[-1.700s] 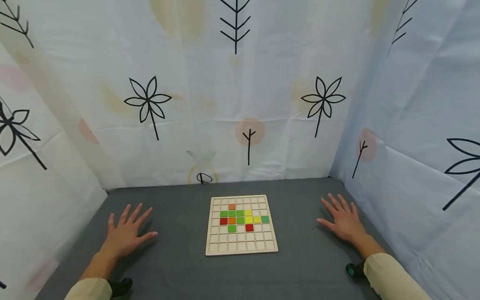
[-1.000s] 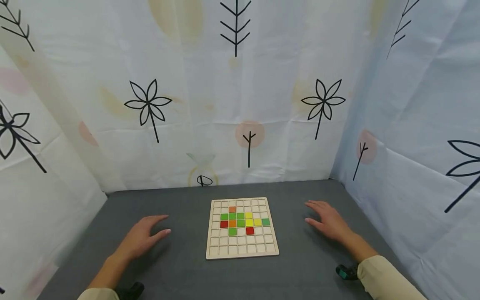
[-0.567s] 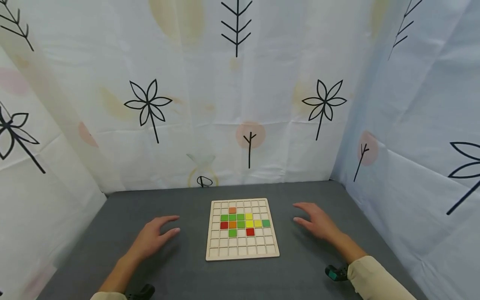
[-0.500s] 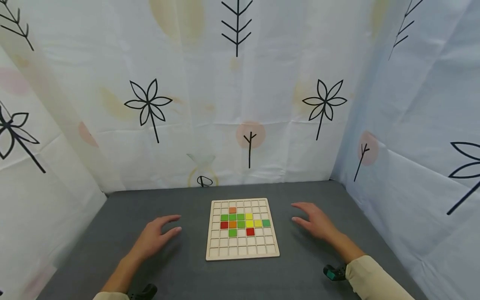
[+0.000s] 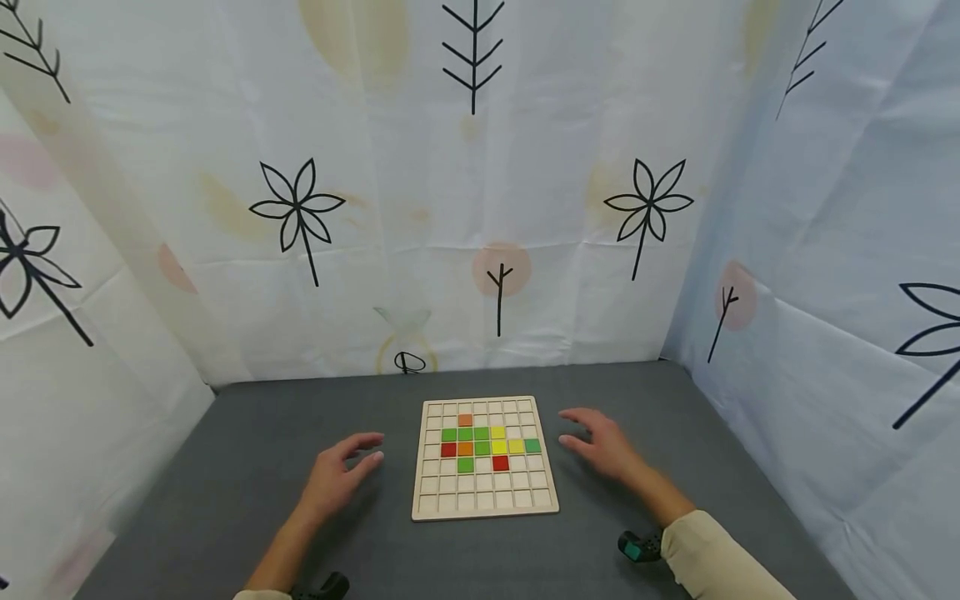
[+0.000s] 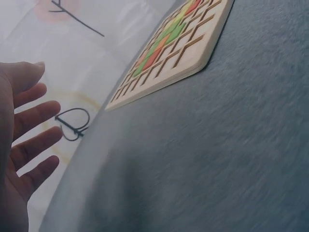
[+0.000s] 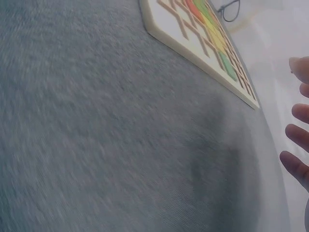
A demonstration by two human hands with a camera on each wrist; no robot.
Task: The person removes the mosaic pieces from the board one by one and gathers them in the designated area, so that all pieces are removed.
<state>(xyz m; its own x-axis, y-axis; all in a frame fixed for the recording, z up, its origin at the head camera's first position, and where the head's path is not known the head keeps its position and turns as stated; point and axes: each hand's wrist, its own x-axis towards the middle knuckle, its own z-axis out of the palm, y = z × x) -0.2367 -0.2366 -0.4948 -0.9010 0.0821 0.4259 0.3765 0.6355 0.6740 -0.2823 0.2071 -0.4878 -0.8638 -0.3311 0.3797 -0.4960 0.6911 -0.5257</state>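
Note:
A pale wooden grid board lies in the middle of the grey table. Green, yellow, orange and red tiles fill several of its central cells. My left hand hovers just left of the board, fingers relaxed and spread, holding nothing. My right hand hovers just right of the board, also relaxed and empty. In the left wrist view the board lies ahead of my spread fingers. The right wrist view shows the board's edge and my fingertips at the frame's right.
White curtains printed with black flowers and twigs wall the table at the back and on both sides. Grey table surface stretches around the board. Cream sleeves and dark wrist straps show at the bottom edge.
Both hands lifted off the table near its sides and moved inward toward the board; they now hover close to its left and right edges. The board and tiles stayed put.

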